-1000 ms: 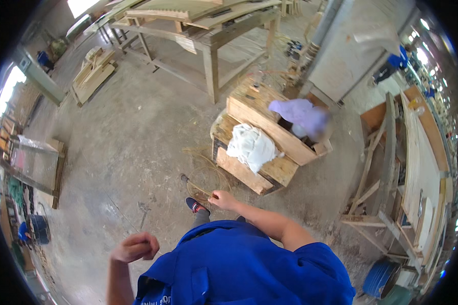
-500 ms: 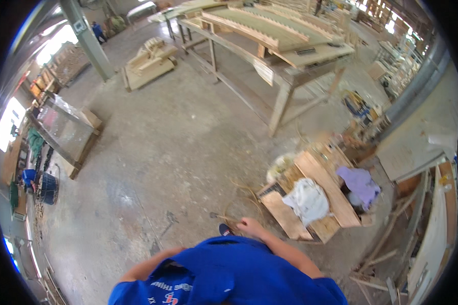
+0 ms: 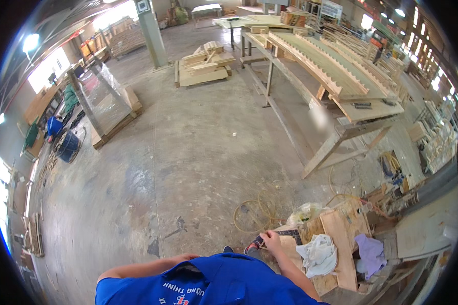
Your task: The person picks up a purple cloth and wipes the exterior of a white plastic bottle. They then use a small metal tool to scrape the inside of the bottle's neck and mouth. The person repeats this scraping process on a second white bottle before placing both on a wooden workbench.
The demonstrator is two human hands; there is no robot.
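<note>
At five o'clock, the right hand [image 3: 272, 239] appears curled, contents unclear, near a hose [image 3: 234, 216] in loose, ungathered loops; the left hand [image 3: 188, 256] cannot be read.

Daylight floods in through the windows [image 3: 46, 73] on the left, burnt out to white, and a lamp [image 3: 30, 42] glares near them. The concrete floor [image 3: 193, 152] takes a soft sheen. Straight edges bow toward the black rim; a pale smear [image 3: 319, 118], perhaps blur, hides some detail by the long worktable [image 3: 323, 156].
</note>
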